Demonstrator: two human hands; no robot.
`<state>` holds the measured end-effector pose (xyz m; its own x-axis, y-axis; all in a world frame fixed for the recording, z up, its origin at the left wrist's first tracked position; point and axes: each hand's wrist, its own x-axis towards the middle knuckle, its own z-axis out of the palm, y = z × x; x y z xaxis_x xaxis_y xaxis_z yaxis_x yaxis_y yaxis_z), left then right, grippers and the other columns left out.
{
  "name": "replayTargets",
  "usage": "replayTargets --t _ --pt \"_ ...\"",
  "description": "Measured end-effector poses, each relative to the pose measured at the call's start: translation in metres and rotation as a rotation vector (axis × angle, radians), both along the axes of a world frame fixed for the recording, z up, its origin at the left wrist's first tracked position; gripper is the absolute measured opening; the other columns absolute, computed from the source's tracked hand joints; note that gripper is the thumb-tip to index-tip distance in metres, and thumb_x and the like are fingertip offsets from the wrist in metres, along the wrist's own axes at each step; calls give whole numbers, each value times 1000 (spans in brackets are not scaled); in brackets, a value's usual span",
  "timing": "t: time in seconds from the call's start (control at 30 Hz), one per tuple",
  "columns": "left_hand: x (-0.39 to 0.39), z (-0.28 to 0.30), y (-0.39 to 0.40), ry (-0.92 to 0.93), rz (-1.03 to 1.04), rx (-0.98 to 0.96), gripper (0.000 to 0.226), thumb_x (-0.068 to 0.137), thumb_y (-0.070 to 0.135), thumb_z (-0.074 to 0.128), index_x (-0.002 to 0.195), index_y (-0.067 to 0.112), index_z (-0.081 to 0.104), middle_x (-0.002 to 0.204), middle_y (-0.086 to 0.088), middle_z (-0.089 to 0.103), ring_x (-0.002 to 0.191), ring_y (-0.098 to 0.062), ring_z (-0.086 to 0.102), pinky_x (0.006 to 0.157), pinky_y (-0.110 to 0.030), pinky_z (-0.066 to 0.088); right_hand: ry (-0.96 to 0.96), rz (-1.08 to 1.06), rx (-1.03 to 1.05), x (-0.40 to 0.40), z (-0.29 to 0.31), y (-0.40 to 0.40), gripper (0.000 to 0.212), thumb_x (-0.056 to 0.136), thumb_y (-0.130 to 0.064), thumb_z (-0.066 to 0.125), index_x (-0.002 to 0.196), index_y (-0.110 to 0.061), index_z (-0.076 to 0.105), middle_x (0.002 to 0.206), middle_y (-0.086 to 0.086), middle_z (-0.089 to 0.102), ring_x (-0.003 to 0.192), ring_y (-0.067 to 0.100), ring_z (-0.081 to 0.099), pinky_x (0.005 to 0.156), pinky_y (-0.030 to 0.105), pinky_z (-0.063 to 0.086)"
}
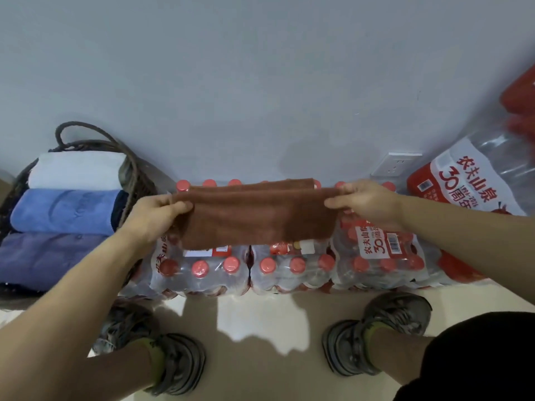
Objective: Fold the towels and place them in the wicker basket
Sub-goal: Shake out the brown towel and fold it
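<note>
A brown towel (257, 214), folded into a long band, hangs stretched in the air between my hands above the bottle packs. My left hand (157, 215) grips its left end and my right hand (364, 202) pinches its right end. At the left stands the dark wicker basket (136, 175) with a rope handle. Inside it lie three folded towels side by side: a white one (78, 170), a light blue one (65, 211) and a dark blue one (46, 259).
Shrink-wrapped packs of red-capped water bottles (289, 270) line the grey wall under the towel. A bigger pack (469, 186) leans at the right beside a wall socket (396, 164). My two shoes (376, 337) stand on the pale floor.
</note>
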<state>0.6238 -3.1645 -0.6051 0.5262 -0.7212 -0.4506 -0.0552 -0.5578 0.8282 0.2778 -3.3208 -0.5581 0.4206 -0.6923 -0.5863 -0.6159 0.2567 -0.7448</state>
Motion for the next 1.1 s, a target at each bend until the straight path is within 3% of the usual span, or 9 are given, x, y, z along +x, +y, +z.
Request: replayTargets --t 0.1,0.27,0.33,0.43,0.67,0.77,0.87,1.03,1.1 --pt "-4 -24 -20 -2 256 -13 23 85 36 74 91 14 69 89 -8 67 83 -24 62 81 -43 56 9 -217 -31 20 -21 -12 18 88 -23 73 95 -9 64 87 5 69 84 21 63 72 34 49" --pt "-7 -42 -19 -229 108 40 37 80 13 79 109 16 56 95 -3 69 78 -17 66 66 -30 55 392 -30 -2 31 -60 1 34 77 -34 83 94 -9 67 86 3 68 76 17 64 67 31 53" --pt "-7 -43 -17 -362 80 -67 31 85 8 71 109 21 56 87 3 67 78 -14 66 75 -32 55 427 -31 -61 34 -69 4 31 81 -33 80 97 -9 68 95 6 70 89 21 67 82 35 56" --pt "-7 -44 -22 -519 59 -193 30 89 8 64 113 24 56 82 14 61 76 -10 62 81 -29 48 481 -48 -78 35 -70 2 33 82 -30 79 98 -6 65 97 9 68 89 23 65 75 33 53" --pt "-46 -41 -18 -1031 -187 -173 40 81 16 63 119 9 56 120 -19 50 104 -40 52 89 -50 46 444 -66 -14 38 -59 10 22 71 -15 79 86 -6 66 92 9 68 87 22 65 73 32 56" --pt "-86 -45 -8 -780 -482 -336 24 86 14 60 109 13 65 109 -5 57 100 -24 55 91 -39 46 396 -87 -97 37 -43 14 15 72 -17 73 82 -9 66 82 6 67 74 17 63 57 23 47" --pt "-107 -38 -11 -409 -380 -376 15 94 18 60 106 19 68 101 4 62 90 -5 58 84 -17 46 267 -61 -395 46 -25 23 19 73 -13 73 67 -19 56 65 -4 58 60 10 55 48 15 39" --pt "-96 0 -32 543 -35 -186 38 95 50 52 110 18 68 105 -7 71 89 -24 69 84 -45 57 -3 152 -504 103 -6 49 16 75 -13 74 81 -23 64 73 -13 66 63 -6 60 56 6 41" --pt "-80 3 -33 667 -64 -158 48 90 56 56 113 16 70 109 -12 73 96 -27 72 86 -48 57 -86 300 -377 131 -6 61 17 76 -19 79 90 -22 68 77 -12 70 69 -7 64 63 7 45"
